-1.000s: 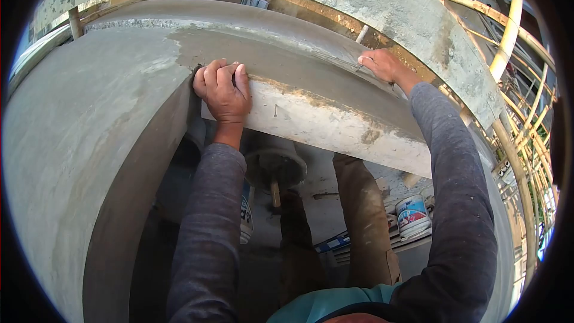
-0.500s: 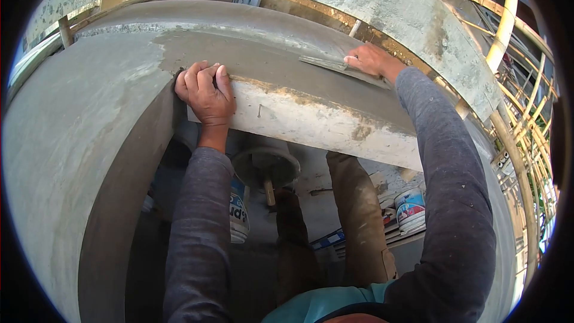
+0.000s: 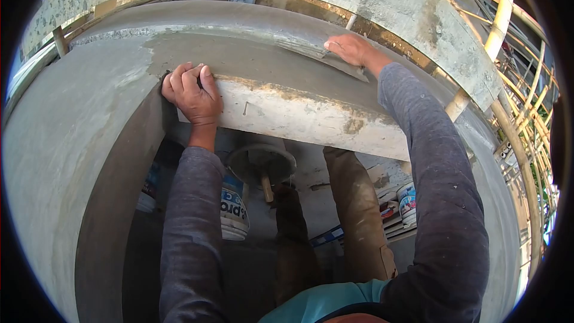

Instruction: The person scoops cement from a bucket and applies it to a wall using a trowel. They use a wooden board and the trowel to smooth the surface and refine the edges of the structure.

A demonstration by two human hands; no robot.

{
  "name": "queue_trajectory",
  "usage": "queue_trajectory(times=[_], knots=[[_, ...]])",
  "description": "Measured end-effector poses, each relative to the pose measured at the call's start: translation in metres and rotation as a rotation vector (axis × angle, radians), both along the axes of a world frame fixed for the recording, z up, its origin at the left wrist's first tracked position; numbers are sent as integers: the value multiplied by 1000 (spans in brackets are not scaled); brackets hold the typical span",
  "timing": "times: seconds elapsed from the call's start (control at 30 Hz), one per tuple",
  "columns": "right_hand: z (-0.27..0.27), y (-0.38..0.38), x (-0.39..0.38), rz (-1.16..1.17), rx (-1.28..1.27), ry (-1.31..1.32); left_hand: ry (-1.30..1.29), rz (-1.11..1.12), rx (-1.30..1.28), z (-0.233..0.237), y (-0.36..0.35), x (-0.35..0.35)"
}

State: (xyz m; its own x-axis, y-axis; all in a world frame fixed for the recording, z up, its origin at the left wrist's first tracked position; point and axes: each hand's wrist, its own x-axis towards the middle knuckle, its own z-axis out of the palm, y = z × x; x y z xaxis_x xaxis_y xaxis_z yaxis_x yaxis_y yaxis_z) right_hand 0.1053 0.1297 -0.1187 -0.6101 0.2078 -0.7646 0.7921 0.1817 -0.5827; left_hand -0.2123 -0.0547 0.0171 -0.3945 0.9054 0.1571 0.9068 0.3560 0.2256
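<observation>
A white bucket [image 3: 234, 226] beside the left sleeve [image 3: 192, 233] has big dark letters on its side. They look like "pro". The sleeve hides part of the label, so the whole word does not show. Above the big letters, on the blue part, there are smaller white letters. One looks like a C, but the rest are too hard to read.

A small bucket [image 3: 408, 206] by the right sleeve [image 3: 447, 215] has a red and blue label with white marks, too small to read. A dim bucket [image 3: 147, 194] on the far left has a blue label, and its words cannot be read.
</observation>
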Motion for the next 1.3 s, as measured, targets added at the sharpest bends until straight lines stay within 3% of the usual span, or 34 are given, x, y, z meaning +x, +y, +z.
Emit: queue_trajectory(times=[0.17, 0.37, 0.4, 0.43, 0.57, 0.93, 1.13, 1.3], knots=[[7, -11, -9, 46, -27, -2, -19, 0, -14, 0, -2, -2], [80, 21, 75, 132, -137, -27, -35, 34, -4, 0, 0, 0], [83, 18, 88, 0, -82, -39, -32, 37, -2, 1, 0, -2], [80, 13, 97, -133, -33, -53, -25, 30, -5, 2, 0, -1], [68, 20, 77, -156, -102, -166, -58, 17, -5, 0, -1, -2], [-22, -3, 13, -14, -114, -121, -46, 19, 0, -1, -1, -3], [21, 18, 32, -36, -291, -14, -39, 38, 13, -2, -1, -2], [-7, 3, 35, -96, -97, -22, -32, 32, -11, -1, -2, -1]])
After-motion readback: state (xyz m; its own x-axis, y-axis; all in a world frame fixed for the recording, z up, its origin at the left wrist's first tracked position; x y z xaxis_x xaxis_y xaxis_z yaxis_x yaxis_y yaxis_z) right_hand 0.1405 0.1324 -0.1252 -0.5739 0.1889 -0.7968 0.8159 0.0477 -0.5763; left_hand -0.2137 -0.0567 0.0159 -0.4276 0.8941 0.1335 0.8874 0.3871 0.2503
